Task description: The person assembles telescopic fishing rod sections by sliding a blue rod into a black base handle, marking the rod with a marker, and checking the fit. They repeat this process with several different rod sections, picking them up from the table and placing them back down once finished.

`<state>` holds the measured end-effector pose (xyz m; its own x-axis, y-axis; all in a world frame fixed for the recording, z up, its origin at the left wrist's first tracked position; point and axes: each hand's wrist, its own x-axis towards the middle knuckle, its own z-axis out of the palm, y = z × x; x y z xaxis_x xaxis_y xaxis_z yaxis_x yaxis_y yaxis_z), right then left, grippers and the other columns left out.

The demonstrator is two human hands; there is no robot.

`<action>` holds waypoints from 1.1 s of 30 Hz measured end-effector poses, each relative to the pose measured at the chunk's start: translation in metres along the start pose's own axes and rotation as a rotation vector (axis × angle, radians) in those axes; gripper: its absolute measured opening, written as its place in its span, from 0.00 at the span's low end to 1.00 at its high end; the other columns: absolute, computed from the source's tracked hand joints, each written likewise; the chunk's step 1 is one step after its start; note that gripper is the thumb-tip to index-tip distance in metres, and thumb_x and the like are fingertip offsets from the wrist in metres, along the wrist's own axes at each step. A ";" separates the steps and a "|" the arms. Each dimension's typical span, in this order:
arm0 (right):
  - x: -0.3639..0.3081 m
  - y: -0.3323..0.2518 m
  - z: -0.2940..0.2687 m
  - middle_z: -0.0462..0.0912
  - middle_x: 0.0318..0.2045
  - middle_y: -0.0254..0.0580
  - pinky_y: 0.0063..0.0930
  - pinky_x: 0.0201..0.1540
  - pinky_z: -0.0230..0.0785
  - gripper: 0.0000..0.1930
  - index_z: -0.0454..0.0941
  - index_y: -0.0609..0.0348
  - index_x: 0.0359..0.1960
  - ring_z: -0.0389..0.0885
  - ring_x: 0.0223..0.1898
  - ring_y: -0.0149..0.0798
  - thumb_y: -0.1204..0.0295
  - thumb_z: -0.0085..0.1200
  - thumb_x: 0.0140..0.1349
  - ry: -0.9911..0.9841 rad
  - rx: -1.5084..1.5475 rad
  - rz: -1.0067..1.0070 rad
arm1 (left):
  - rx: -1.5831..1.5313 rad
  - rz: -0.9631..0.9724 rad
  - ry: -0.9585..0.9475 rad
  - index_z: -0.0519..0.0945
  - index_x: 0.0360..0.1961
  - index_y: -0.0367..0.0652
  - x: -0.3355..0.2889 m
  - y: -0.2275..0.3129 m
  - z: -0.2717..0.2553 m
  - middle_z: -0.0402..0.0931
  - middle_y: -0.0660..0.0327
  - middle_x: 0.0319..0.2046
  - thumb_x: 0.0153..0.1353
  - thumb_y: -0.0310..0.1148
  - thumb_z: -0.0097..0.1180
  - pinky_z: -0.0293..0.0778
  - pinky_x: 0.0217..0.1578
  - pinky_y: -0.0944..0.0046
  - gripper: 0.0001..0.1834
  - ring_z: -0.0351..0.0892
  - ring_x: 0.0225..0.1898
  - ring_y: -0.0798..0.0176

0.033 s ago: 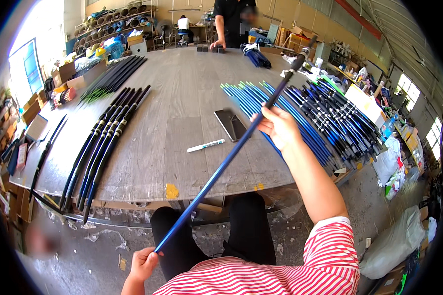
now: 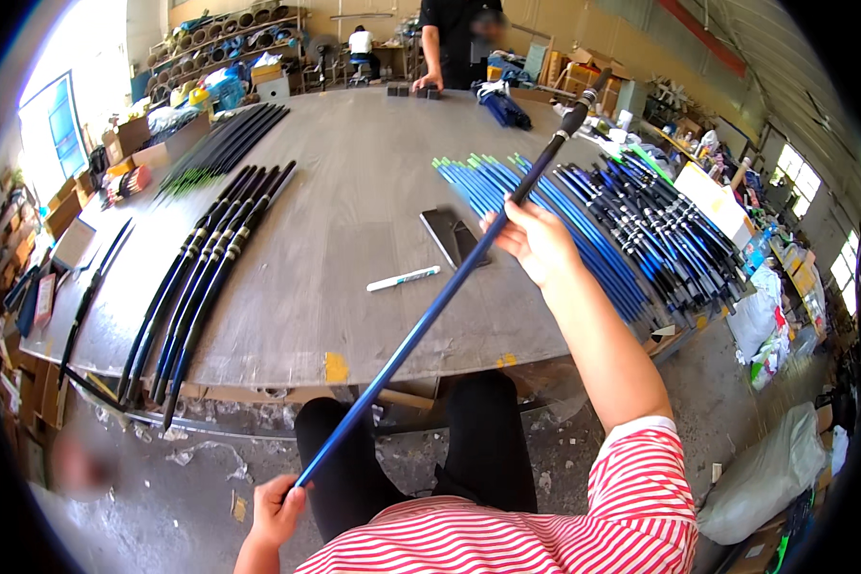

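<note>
A long blue fishing rod [image 2: 392,360] slants across my lap and over the table edge, its black grip end pointing to the far right. My left hand [image 2: 279,509] is closed round the thin lower end, beside my knee. Farther up, my right hand [image 2: 543,241] pinches the rod between thumb and fingers above the tabletop. Beneath the rod a dark phone [image 2: 447,230] lies on the table, partly covered by it. To the left of the phone is a white marker pen [image 2: 404,279]. Blue rod sections [image 2: 475,187] with green tips lie behind my right hand.
Several rods [image 2: 222,251] lie on the left of the table [image 2: 344,206], with black green-tipped sections [image 2: 230,148] beyond. Many dark rods [image 2: 646,230] are heaped at right. A person [image 2: 452,43] stands at the far edge, one hand on small dark blocks. Plastic bags [image 2: 770,469] sit at lower right.
</note>
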<state>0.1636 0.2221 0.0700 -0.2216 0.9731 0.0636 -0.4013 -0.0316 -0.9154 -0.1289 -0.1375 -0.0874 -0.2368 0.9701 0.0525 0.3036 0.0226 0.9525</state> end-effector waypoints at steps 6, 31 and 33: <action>0.049 0.029 0.048 0.67 0.18 0.38 0.33 0.27 0.68 0.06 0.65 0.58 0.27 0.67 0.19 0.35 0.71 0.47 0.59 0.274 0.373 0.222 | 1.075 0.402 0.388 0.70 0.42 0.36 -0.010 0.038 0.002 0.71 0.55 0.26 0.53 0.32 0.51 0.65 0.22 0.57 0.15 0.72 0.23 0.50; 0.078 0.119 0.090 0.80 0.27 0.45 0.35 0.35 0.72 0.18 0.77 0.62 0.29 0.80 0.29 0.42 0.57 0.53 0.57 -0.373 -0.666 0.178 | 0.086 -0.691 0.123 0.67 0.14 0.41 -0.069 0.068 -0.080 0.62 0.70 0.11 0.63 0.47 0.44 0.54 0.13 0.69 0.25 0.58 0.14 0.74; 0.071 0.116 0.071 0.80 0.28 0.45 0.35 0.36 0.71 0.16 0.79 0.64 0.30 0.80 0.29 0.42 0.60 0.57 0.53 -0.415 -1.020 -0.096 | 0.408 -0.582 0.177 0.67 0.14 0.38 -0.064 0.063 -0.088 0.60 0.66 0.09 0.62 0.44 0.46 0.56 0.14 0.66 0.25 0.58 0.14 0.73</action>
<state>0.0382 0.2712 -0.0030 -0.5860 0.8034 0.1054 0.4464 0.4287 -0.7854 -0.1762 -0.2194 -0.0041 -0.5995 0.7210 -0.3476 0.3944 0.6440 0.6555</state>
